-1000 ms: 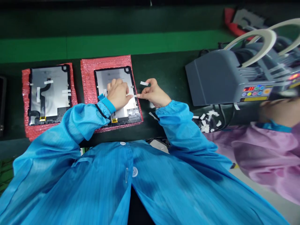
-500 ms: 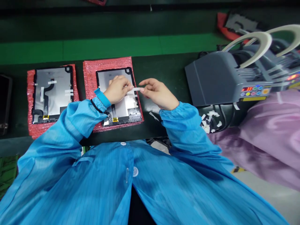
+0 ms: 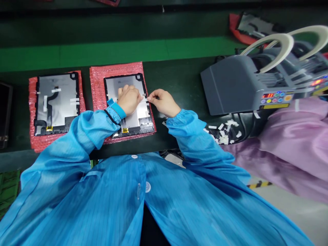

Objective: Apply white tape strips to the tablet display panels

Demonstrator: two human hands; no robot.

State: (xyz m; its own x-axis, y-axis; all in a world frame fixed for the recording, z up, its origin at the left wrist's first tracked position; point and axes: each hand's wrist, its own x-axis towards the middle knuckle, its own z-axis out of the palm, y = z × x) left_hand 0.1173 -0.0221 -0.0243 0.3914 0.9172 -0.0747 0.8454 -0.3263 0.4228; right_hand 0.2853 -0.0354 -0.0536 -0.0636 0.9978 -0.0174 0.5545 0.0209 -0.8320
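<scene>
A tablet screen panel, grey-backed with a black frame, lies on red bubble wrap. My left hand rests over the middle of it, thumb and forefinger pinching one end of a short white tape strip. At the panel's right edge, the fingertips of my right hand are closed on the strip's other end. The tape lies low across the frame's edge; whether it touches the panel cannot be made out. Part of the panel is hidden behind my left hand.
To the left, a second panel bearing white tape pieces lies on red wrap. A grey tape dispenser with a lit display stands at right, tape scraps before it. A person's pink-purple sleeve is at far right.
My right hand has moved left and closed in from spread fingers to a pinch at the strip's end. The tape strip now lies across the panel's right edge. My left hand has barely shifted.
</scene>
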